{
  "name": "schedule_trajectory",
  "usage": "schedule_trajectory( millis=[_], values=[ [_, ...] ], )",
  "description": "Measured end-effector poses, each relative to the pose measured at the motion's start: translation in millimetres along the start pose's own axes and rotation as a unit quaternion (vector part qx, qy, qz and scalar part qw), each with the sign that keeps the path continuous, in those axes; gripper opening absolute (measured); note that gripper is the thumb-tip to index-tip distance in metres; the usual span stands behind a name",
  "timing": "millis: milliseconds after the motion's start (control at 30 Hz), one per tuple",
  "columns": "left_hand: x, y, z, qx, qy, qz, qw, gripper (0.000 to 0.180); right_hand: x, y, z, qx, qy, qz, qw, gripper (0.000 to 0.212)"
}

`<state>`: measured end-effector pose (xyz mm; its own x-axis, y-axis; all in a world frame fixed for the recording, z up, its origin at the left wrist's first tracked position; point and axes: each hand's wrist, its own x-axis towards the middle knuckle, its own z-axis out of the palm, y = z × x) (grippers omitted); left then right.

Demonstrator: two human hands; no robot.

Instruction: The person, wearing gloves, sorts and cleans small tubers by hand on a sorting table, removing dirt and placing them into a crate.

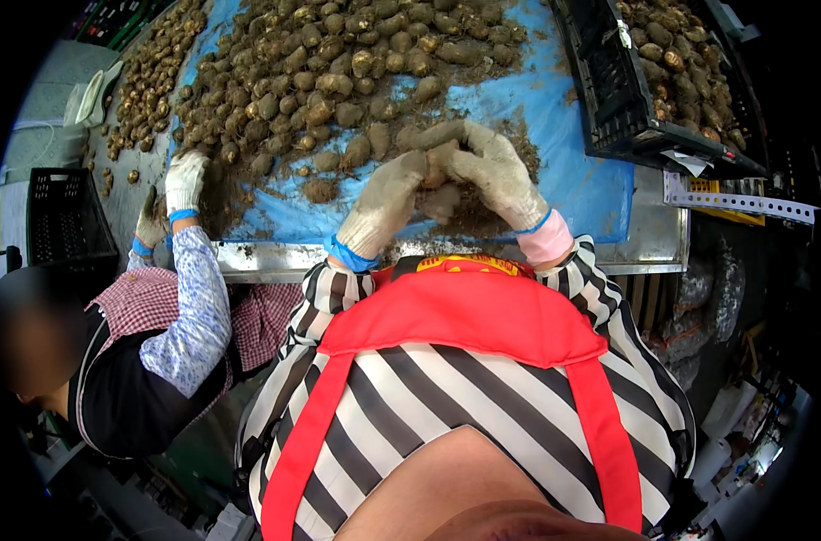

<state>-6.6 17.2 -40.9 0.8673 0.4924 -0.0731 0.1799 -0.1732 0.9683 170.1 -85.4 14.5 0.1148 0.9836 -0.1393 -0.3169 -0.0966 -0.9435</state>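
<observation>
Both my hands wear dirty white knit gloves and meet over the near edge of the work table. A brown, soil-covered taro corm (440,162) is between them. My left hand (391,197) closes on its left side with the fingertips. From the right, my right hand (499,171) curls its fingers round the same corm. Loose soil and root hairs (465,212) lie beneath the hands. Just beyond them spreads a large heap of hairy brown taro corms (338,81) on a blue plastic sheet (577,171).
At right, a black plastic crate (600,86) holds more corms, beside a white perforated strip (744,204). A co-worker's gloved hand (187,180) works at the table on my left. A black crate (63,207) stands beyond. Smaller corms (153,86) lie at the far left.
</observation>
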Motion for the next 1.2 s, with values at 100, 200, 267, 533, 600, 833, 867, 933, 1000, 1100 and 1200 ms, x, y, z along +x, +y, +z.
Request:
schedule_trajectory(
  millis=[100,200,267,533,600,833,867,933,1000,1100,1200],
  values=[
    [5,75,-6,0.019,-0.152,-0.239,0.959,0.029,11,16,3,-0.154,0.084,0.007,0.984,0.022],
    [-20,35,12,-0.261,-0.029,-0.168,0.950,0.032,20,46,-10,-0.077,0.063,0.043,0.994,0.020],
    [-22,11,13,-0.391,-0.002,-0.169,0.905,0.036,19,56,-25,-0.008,0.069,0.040,0.997,0.023],
    [-27,6,-181,-0.648,0.158,0.059,0.742,0.042,12,65,-64,0.003,0.153,0.022,0.988,0.026],
    [-34,14,-284,-0.740,0.045,0.125,0.660,0.062,8,63,-65,-0.004,0.154,0.024,0.988,0.020],
    [-18,40,-275,-0.245,0.347,0.159,0.891,0.041,24,56,-66,-0.134,0.182,-0.017,0.974,0.022],
    [-18,33,-249,-0.230,0.344,0.134,0.901,0.039,34,50,-67,-0.181,0.177,-0.007,0.967,0.024],
    [-9,12,-183,-0.163,0.354,0.095,0.916,0.044,51,40,-67,-0.208,0.179,-0.018,0.961,0.026],
    [1,-17,-135,-0.209,0.304,0.054,0.928,0.041,67,29,-65,-0.264,0.184,-0.009,0.947,0.033],
    [14,-24,-75,-0.248,0.274,-0.077,0.926,0.037,97,37,-74,-0.344,0.170,-0.039,0.923,0.036],
    [9,-39,-47,-0.339,0.250,-0.127,0.898,0.029,119,18,-53,-0.338,0.150,-0.024,0.929,0.043]
  ],
)
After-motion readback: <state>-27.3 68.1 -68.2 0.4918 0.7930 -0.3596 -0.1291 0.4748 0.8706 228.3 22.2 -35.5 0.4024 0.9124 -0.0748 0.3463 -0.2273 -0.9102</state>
